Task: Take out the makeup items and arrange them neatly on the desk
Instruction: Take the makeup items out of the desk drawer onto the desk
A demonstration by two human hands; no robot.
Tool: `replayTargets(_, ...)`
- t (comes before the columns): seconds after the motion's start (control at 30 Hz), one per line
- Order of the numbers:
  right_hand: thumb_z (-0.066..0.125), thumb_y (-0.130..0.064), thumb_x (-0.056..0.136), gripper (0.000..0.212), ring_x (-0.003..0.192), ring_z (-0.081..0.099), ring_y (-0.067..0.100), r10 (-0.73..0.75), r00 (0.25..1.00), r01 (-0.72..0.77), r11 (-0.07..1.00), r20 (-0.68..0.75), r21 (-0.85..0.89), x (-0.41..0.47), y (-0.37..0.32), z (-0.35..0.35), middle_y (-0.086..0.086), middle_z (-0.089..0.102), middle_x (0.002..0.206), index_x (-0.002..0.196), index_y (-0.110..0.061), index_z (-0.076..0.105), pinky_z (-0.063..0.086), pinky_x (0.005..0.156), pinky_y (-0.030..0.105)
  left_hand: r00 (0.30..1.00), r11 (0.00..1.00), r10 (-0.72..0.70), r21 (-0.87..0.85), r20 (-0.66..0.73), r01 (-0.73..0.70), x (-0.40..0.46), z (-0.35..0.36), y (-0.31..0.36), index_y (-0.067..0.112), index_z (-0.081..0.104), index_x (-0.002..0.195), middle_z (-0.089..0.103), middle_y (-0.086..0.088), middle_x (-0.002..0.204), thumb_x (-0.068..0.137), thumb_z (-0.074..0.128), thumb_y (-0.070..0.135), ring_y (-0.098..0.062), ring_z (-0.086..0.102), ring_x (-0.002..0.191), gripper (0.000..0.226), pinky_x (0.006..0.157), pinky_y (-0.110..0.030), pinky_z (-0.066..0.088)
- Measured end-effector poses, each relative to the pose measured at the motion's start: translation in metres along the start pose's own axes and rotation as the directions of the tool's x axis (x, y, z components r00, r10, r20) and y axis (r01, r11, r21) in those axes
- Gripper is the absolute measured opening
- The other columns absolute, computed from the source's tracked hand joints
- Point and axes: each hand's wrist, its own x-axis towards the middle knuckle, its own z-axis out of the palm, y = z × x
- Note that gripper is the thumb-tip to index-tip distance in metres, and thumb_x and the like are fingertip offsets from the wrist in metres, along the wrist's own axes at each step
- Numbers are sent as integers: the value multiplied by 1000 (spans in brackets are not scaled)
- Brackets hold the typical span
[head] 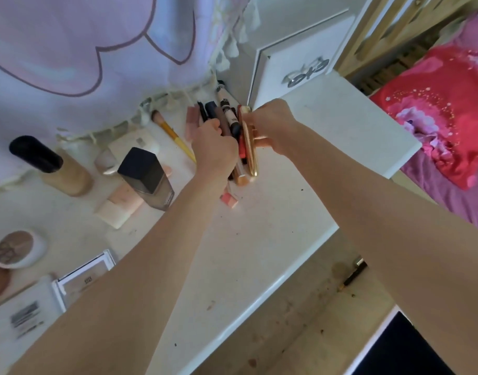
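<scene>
White desk (pixel 259 239) up front. Left hand (pixel 215 147) is wrapped round a bunch of pencils and lipsticks (pixel 227 123) near the back corner, while the right hand (pixel 270 125) pinches a gold tube (pixel 250 155) right beside them.

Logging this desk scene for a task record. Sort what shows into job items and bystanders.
Job items: bundle of pens and tubes in the left hand; gold tube pinched by the right hand; makeup brush; dark-capped foundation bottle; round compact.

Bystanders: hanging cloth; red bedding; pencil on the floor.
</scene>
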Motion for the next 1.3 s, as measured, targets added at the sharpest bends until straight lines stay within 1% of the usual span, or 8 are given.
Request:
replayTargets(0.1, 48, -1, 84, 8, 80, 56, 25, 2, 999, -1, 1000, -45, 15, -5, 4, 1, 15, 53, 85, 88, -3, 54, 53, 79, 39, 997, 992, 79, 98, 26, -82, -11, -2, -3, -2, 61, 97, 35, 17, 73, 87, 38, -7, -12, 40, 81, 25, 58, -8, 31)
replayTargets(0.23, 43, 2, 87, 19, 76, 46, 21, 48, 999, -49, 985, 8, 163, -17, 13, -2, 10, 45, 77, 71, -8, 46, 41, 71, 34, 992, 992, 98, 76, 80, -104, -22, -3, -4, 7, 59, 86, 19, 23, 73, 92, 36, -2, 26, 40, 70, 26, 56, 6, 26)
replayTargets(0.27, 41, 1, 89, 19, 75, 45, 21, 47, 998, -52, 980, 27, 191, -20, 16, -4, 9, 44, 77, 73, -8, 47, 38, 71, 33, 992, 994, 91, 59, 90, -97, -23, -3, -5, 5, 60, 88, 20, 22, 73, 92, 35, -1, 21, 10, 52, 25, 58, 6, 25)
replayTargets(0.3, 39, -1, 91, 16, 78, 42, 19, 48, 998, -54, 976, 37, 212, -25, 17, -7, 10, 44, 80, 79, -6, 49, 37, 71, 33, 992, 995, 80, 49, 101, -85, -24, -3, -6, 2, 60, 91, 20, 23, 72, 91, 36, 0, 9, 35, 59, 25, 58, 5, 26)
replayTargets(0.43, 40, -7, 94, 32, 117, 49, 42, 26, 998, -37, 982, 61, 184, -46, 22, -20, 26, 57, 114, 120, 7, 53, 44, 101, 44, 988, 995, 94, 14, 126, -96, -34, -9, -7, 8, 58, 90, 32, 28, 76, 95, 37, 14, 31, 39, 62, 23, 62, -4, 34)
replayTargets(0.57, 46, -17, 94, 37, 114, 54, 23, -122, 990, 120, 992, 66, 36, -77, 41, -44, 5, 57, 124, 130, -9, 51, 44, 102, 40, 968, 974, 178, 111, 179, -199, -57, -21, -9, 13, 47, 132, 43, 15, 134, 96, 37, 29, -10, 46, 121, 41, 98, -19, 36)
replayTargets(0.93, 47, -20, 96, 30, 103, 56, 11, -255, 964, 258, 832, 74, -491, -141, 175, -161, 1, 60, 119, 124, -14, 55, 38, 87, 15, 686, 658, 535, 267, 493, -704, -185, 29, -34, 12, 50, 126, 54, -5, 120, 93, 48, 15, -15, 54, 107, 33, 88, -13, 39)
replayTargets(1.3, 39, -1, 91, 41, 109, 54, 31, 58, 969, 209, 332, 242, -920, -72, 263, -232, 14, 58, 121, 129, -11, 52, 47, 89, 40, 567, 794, 36, 321, 823, -517, -228, 165, -122, 13, 38, 138, 42, -7, 137, 97, 37, 15, -22, 45, 120, 40, 97, -24, 33)
